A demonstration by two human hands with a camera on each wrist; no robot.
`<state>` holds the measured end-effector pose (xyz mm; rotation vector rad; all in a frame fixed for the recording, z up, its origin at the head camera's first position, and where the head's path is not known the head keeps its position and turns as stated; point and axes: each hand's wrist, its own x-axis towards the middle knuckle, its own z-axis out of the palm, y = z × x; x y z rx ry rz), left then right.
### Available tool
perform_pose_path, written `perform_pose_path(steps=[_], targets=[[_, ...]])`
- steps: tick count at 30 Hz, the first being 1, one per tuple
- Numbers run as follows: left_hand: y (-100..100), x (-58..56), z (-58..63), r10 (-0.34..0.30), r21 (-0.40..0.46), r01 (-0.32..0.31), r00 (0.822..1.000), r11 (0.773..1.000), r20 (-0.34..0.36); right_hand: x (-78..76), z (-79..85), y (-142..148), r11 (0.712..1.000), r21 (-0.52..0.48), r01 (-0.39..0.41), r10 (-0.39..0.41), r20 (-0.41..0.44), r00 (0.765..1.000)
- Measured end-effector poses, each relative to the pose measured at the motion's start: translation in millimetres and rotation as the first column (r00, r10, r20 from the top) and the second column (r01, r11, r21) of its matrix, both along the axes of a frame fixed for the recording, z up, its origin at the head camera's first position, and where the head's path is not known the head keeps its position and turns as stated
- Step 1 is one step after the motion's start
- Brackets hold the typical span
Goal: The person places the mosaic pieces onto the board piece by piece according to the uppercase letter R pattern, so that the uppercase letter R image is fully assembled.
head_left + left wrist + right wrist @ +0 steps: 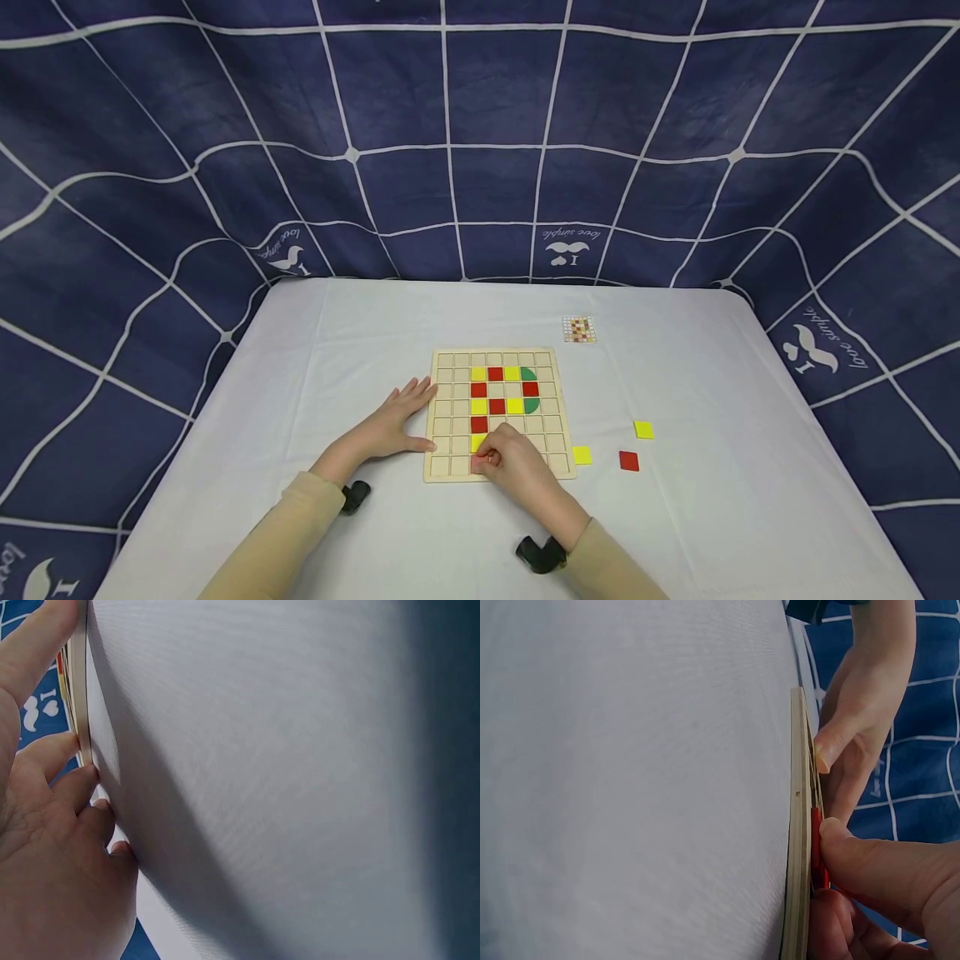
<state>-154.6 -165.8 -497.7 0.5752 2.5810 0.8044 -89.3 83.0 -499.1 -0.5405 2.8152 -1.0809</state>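
A wooden grid board (442, 467) lies on the white table, with red and yellow square tiles and two green rounded pieces (531, 406) set in its cells. My left hand (388, 423) spreads along the board's left side, fingers and thumb touching its edge. At the front row, my right hand (519, 468) pinches a red square tile (817, 844) between thumb and curled fingers. The tile sits low against the board's surface, just below a yellow tile (477, 442). Part of the board is hidden under the right hand.
Right of the board lie two loose yellow tiles, one near (582, 455) and one farther off (643, 430), plus a red tile (628, 461). A small pattern card (579, 329) lies behind the board. Dark blue gridded cloth (495, 192) surrounds the table (360, 333).
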Motion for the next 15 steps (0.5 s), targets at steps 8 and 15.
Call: perform_pose_path(steps=[8,15], targets=[[-0.3,-0.2,0.9,0.002,-0.002,-0.002,1.0,1.0,0.002,0.6,2.3,0.7,1.0,0.009,-0.023,0.023,0.007,1.0],[-0.7,-0.3,-0.8,0.002,-0.007,-0.002,1.0,1.0,0.0,1.9,1.7,1.9,0.998,0.022,-0.055,0.055,-0.001,0.998]])
